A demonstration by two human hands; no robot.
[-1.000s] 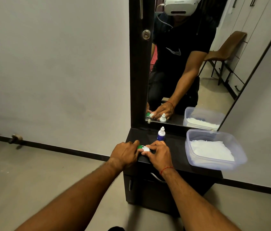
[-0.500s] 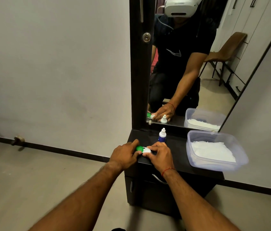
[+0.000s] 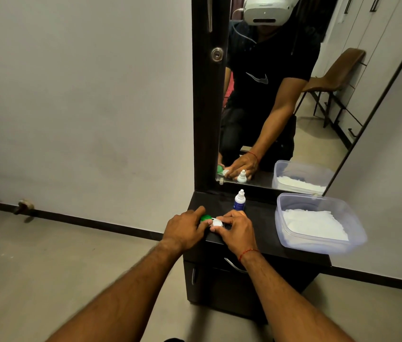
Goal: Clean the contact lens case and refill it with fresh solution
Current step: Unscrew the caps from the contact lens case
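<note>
While both my hands close around the small plastic contact lens case at the front left edge of the dark wooden dresser top, I judge that I am at the opening step: getting the caps off before any cleaning. My left hand curls its fingers over the round green screw cap, pinching it. My right hand pinches the round white screw cap beside it, thumb and fingertips on its rim. Whether either cap has come loose I cannot tell; my fingers hide the threads.

Just behind my right hand stands the little white dropper bottle with a blue label, upright and capped. Well to the right sits the clear plastic tub holding white tissues.

Next, I reckon, one hand must steady the case flat while the other twists a cap off. Only then would wiping with a tissue and refilling from the bottle make sense.
</note>
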